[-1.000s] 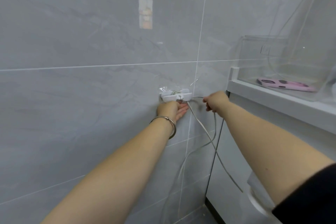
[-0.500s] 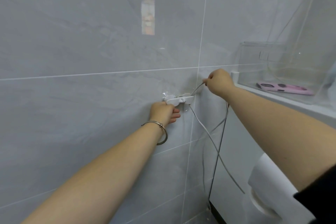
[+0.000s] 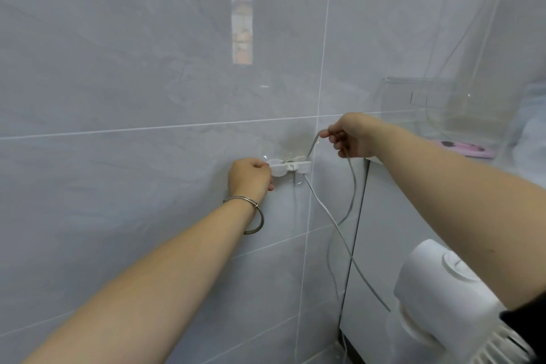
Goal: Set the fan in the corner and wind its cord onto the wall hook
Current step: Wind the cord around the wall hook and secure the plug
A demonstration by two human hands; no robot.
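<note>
Cord [image 3: 331,216] pinched by right hand [image 3: 351,136] just above wall hook [image 3: 291,167], frame centre; left hand [image 3: 249,176] grips its end; fan [image 3: 443,298] sits lower right. We judge a hard tug could loosen the mount or shed the loop.

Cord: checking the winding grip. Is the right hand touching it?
Touching. The head view shows the right hand pinching the cord just above the wall hook.

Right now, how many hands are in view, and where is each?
2. The left hand holds the left end of the wall hook; the right hand pinches the cord just above and right of the hook. Neither is hidden.
</note>
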